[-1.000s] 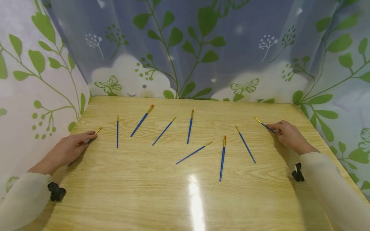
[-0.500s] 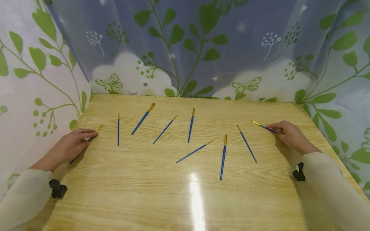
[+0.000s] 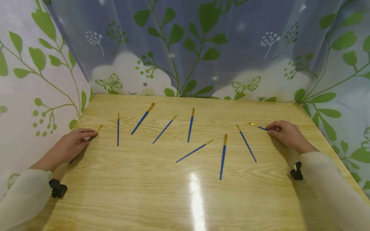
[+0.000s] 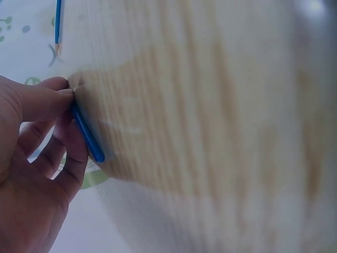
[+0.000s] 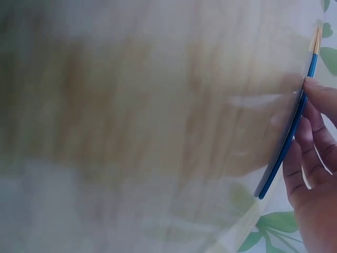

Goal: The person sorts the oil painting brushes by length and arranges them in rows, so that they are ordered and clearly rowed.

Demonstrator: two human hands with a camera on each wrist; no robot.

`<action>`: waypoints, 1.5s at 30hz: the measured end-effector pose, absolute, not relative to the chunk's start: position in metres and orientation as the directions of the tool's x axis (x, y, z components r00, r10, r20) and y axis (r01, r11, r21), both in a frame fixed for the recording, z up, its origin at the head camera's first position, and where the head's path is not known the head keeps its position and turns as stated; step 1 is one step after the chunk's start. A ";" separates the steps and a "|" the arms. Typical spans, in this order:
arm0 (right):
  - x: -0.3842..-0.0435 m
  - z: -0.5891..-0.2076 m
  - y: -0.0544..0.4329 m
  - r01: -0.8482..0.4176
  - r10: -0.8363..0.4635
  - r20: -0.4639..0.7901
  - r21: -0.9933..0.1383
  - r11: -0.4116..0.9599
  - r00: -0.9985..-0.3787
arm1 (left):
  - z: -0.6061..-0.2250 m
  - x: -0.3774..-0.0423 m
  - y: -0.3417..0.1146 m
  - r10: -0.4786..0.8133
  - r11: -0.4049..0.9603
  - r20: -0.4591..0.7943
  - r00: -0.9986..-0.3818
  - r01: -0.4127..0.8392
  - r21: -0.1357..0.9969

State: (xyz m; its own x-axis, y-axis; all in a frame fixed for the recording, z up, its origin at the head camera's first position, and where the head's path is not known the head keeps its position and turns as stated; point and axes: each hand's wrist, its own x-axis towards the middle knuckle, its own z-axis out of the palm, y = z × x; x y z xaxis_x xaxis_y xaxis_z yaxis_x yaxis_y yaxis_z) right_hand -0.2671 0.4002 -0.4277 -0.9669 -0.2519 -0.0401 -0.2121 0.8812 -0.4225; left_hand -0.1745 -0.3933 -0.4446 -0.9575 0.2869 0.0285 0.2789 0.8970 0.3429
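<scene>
At the table's left side my left hand pinches a thin blue paintbrush with a golden ferrule. Its blue handle slants below the thumb in the left wrist view. On the right, my right hand holds another blue paintbrush between thumb and fingers, bristle end pointing left. The right wrist view has this brush's handle running past the fingers, close to the tabletop. Nearest the right hand lies a slim brush; nearest the left, an upright-lying brush.
Several more blue brushes lie spread across the wooden table, among them a wide one, a slanted one and a flat one. A leaf-patterned curtain hangs along the back and sides.
The brush in my right hand has swung so its bristle end points further left, and less of its handle shows past the fingers. My left hand has hardly moved.
</scene>
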 end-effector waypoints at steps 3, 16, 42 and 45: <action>-0.269 -0.426 0.398 -0.199 -0.241 -0.047 -0.426 0.883 -0.969 | -0.444 -0.174 -0.392 0.286 0.898 0.033 -0.958 0.280 0.340; -0.275 -0.423 0.388 -0.233 -0.279 -0.068 -0.383 0.894 -0.958 | -0.445 -0.173 -0.394 0.272 0.902 0.027 -0.962 0.265 0.341; -0.272 -0.411 0.361 -0.230 -0.282 -0.055 -0.441 0.867 -0.958 | -0.437 -0.173 -0.394 0.250 0.900 -0.010 -0.968 0.229 0.371; -0.272 -0.410 0.356 -0.219 -0.280 -0.073 -0.449 0.866 -0.957 | -0.436 -0.173 -0.394 0.239 0.903 -0.032 -0.970 0.210 0.374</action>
